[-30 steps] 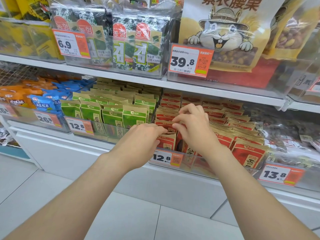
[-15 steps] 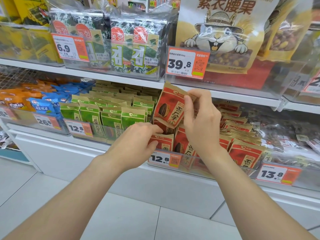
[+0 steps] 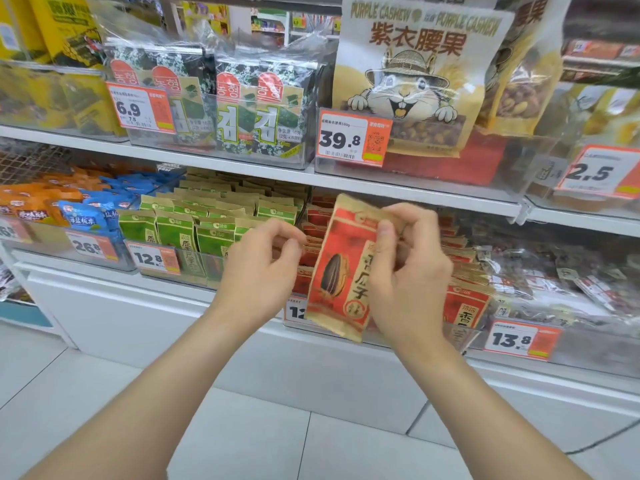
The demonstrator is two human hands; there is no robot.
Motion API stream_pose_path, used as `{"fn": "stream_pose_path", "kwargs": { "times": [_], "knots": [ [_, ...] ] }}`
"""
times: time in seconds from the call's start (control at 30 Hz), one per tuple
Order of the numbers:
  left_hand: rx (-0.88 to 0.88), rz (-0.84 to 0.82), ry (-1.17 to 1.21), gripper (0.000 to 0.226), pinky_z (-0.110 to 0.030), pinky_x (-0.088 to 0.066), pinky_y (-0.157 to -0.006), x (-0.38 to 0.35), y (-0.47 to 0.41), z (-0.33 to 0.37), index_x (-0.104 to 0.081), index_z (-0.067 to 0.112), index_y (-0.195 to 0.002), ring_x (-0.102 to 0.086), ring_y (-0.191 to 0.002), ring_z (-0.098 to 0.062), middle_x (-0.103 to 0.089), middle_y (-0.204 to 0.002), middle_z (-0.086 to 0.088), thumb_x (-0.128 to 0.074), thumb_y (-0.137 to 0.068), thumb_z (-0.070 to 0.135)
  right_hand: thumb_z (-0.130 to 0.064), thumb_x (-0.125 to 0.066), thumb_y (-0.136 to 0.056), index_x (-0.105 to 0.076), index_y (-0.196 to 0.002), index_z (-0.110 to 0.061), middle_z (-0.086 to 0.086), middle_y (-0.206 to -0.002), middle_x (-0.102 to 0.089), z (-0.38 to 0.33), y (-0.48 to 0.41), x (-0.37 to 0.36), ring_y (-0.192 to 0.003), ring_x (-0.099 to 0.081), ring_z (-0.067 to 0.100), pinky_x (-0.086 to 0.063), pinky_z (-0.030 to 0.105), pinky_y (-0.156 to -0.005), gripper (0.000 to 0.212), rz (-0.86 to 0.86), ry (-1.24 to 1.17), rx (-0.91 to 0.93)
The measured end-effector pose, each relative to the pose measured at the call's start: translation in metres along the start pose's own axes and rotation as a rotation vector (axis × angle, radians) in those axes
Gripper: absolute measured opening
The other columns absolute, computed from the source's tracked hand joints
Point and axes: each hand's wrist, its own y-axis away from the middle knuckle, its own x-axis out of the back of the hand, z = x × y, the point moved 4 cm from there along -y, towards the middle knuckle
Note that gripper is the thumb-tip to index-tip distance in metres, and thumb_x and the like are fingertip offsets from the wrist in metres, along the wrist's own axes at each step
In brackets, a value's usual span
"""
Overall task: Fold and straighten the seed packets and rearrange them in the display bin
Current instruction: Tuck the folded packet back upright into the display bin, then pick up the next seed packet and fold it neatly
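Note:
A red and tan sunflower seed packet (image 3: 341, 271) hangs upright in front of the clear display bin (image 3: 462, 336), tilted slightly. My right hand (image 3: 412, 271) pinches its top right corner between thumb and fingers. My left hand (image 3: 259, 271) hovers just left of the packet with its fingers loosely curled and nothing visibly in them. More red seed packets (image 3: 464, 303) stand in rows in the bin behind both hands, several with bent tops. The held packet hides the bin's front row.
Green seed packets (image 3: 180, 230) fill the bin to the left, then blue and orange snack bags (image 3: 79, 220). The shelf above (image 3: 415, 197) overhangs the bins and carries seaweed packs (image 3: 242, 109) and cashew bags (image 3: 412, 81). Clear-wrapped goods (image 3: 561, 271) lie to the right.
My right hand pulled one red packet up out of the bin and now holds it lower, in front of the bin. My left hand lifted off the front packets.

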Motion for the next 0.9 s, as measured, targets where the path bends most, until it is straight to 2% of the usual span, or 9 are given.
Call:
{"fn": "stream_pose_path", "kwargs": {
  "times": [0.07, 0.13, 0.23, 0.33, 0.43, 0.57, 0.63, 0.73, 0.9],
  "knots": [
    [0.074, -0.098, 0.126, 0.031, -0.043, -0.06, -0.086, -0.009, 0.011, 0.009, -0.075, 0.026, -0.099, -0.074, -0.089, -0.013, -0.078, -0.09, 0.01, -0.049, -0.108, 0.04, -0.011, -0.059, -0.109, -0.063, -0.117, -0.013, -0.009, -0.093, -0.071, -0.002, 0.009, -0.006, -0.079, -0.07, 0.009, -0.055, 0.04, -0.068, 0.01, -0.101, 0.024, -0.046],
    [0.153, -0.14, 0.159, 0.039, -0.049, -0.061, -0.085, -0.017, 0.022, 0.016, -0.074, 0.021, -0.101, -0.076, -0.089, -0.021, -0.079, -0.09, 0.003, -0.044, -0.113, 0.043, -0.016, -0.059, -0.109, -0.063, -0.116, -0.02, -0.011, -0.088, -0.073, -0.004, 0.018, -0.013, -0.078, -0.071, 0.008, -0.055, 0.04, -0.068, 0.009, -0.176, 0.02, -0.135],
    [0.337, -0.124, 0.261, 0.038, -0.046, -0.062, -0.079, -0.022, 0.034, 0.018, -0.075, 0.016, -0.102, -0.079, -0.086, -0.029, -0.081, -0.087, -0.007, -0.044, -0.115, 0.034, -0.029, -0.05, -0.113, -0.062, -0.112, -0.03, -0.012, -0.087, -0.073, -0.005, 0.031, -0.019, -0.08, -0.071, 0.008, -0.058, 0.045, -0.075, 0.013, -0.274, -0.067, -0.403],
    [0.492, -0.1, 0.428, 0.027, -0.033, -0.06, -0.063, -0.019, 0.04, 0.018, -0.072, 0.016, -0.115, -0.079, -0.073, -0.019, -0.082, -0.084, -0.005, -0.049, -0.115, 0.029, -0.032, -0.039, -0.116, -0.064, -0.109, -0.032, -0.014, -0.095, -0.074, -0.013, 0.037, -0.02, -0.088, -0.07, 0.004, -0.057, 0.033, -0.083, 0.026, -0.278, -0.215, -0.603],
    [0.545, 0.003, 0.546, 0.016, -0.025, -0.051, -0.047, -0.013, 0.041, 0.012, -0.056, 0.022, -0.127, -0.072, -0.057, -0.011, -0.075, -0.079, 0.0, -0.058, -0.111, 0.026, -0.032, -0.04, -0.116, -0.063, -0.117, -0.038, -0.004, -0.111, -0.075, -0.019, 0.046, -0.026, -0.1, -0.074, 0.016, -0.061, 0.042, -0.09, 0.024, -0.286, -0.364, -0.771],
    [0.544, 0.021, 0.514, 0.014, -0.028, -0.05, -0.047, -0.006, 0.038, 0.007, -0.056, 0.022, -0.124, -0.071, -0.057, -0.013, -0.074, -0.083, -0.004, -0.058, -0.111, 0.024, -0.032, -0.047, -0.115, -0.063, -0.121, -0.034, 0.002, -0.114, -0.077, -0.025, 0.056, -0.033, -0.103, -0.076, 0.019, -0.059, 0.035, -0.085, 0.017, -0.298, -0.503, -0.97],
    [0.536, 0.05, 0.508, 0.012, -0.025, -0.05, -0.042, -0.001, 0.038, 0.006, -0.056, 0.022, -0.122, -0.071, -0.051, -0.01, -0.075, -0.084, -0.006, -0.058, -0.111, 0.024, -0.033, -0.048, -0.115, -0.071, -0.117, -0.021, 0.009, -0.111, -0.08, -0.028, 0.053, -0.039, -0.109, -0.076, 0.032, -0.059, 0.045, -0.093, 0.026, -0.366, -0.538, -0.997],
    [0.49, 0.08, 0.486, 0.014, -0.025, -0.05, -0.042, 0.008, 0.037, 0.008, -0.056, 0.022, -0.122, -0.071, -0.054, -0.011, -0.075, -0.091, -0.009, -0.061, -0.109, 0.021, -0.031, -0.048, -0.115, -0.074, -0.114, -0.013, 0.014, -0.108, -0.081, -0.031, 0.046, -0.04, -0.109, -0.075, 0.038, -0.058, 0.054, -0.1, 0.031, -0.431, -0.509, -0.955],
    [0.376, -0.01, 0.368, 0.006, -0.027, -0.053, -0.052, 0.012, 0.041, 0.022, -0.07, 0.021, -0.104, -0.075, -0.066, -0.014, -0.077, -0.095, -0.006, -0.071, -0.1, 0.017, -0.027, -0.05, -0.115, -0.076, -0.103, -0.008, 0.021, -0.097, -0.076, -0.028, 0.043, -0.037, -0.084, -0.066, 0.029, -0.052, 0.046, -0.08, 0.035, -0.401, -0.485, -0.871]
  ]
}}
